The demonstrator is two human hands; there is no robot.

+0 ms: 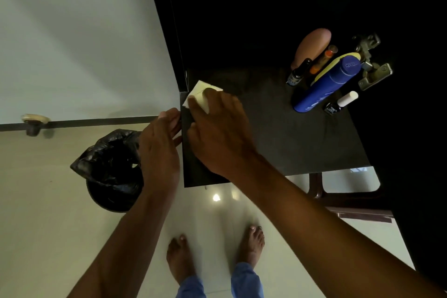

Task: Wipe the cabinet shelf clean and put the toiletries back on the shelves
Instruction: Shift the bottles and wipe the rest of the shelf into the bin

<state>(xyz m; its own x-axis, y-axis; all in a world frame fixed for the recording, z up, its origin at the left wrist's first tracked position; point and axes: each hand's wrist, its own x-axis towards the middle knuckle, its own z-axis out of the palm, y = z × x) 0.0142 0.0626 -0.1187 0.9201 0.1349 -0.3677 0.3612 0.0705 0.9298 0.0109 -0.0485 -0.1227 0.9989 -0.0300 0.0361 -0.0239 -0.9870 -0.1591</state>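
Two bare forearms reach in from the bottom edge, nearest the camera, above a glossy pale floor (72,213) and two bare feet (215,254) with blue trouser cuffs.

Next in size, the dark cabinet shelf (290,133) fills the middle right, its back lost in shadow. A round bin lined with a black bag (110,169) stands on the floor, just left of the shelf's front corner.

On that near-left corner, the right hand (217,133) lies palm down with fingers spread, pressing a folded pale cloth (200,94) flat on the shelf; only the far end of the cloth shows past the fingertips. The left hand (159,147) is open and holds nothing, its fingertips touching the left edge of the shelf beside the right hand.

Toiletries cluster at the shelf's far right, well apart from the hands: a blue Nivea bottle (325,87), a peach-coloured rounded bottle (312,46) behind it, a small dark bottle (296,74), a thin orange tube (323,60), and a small dark bottle with a white cap (341,103). A metal door hinge (372,65) sits just to their right.
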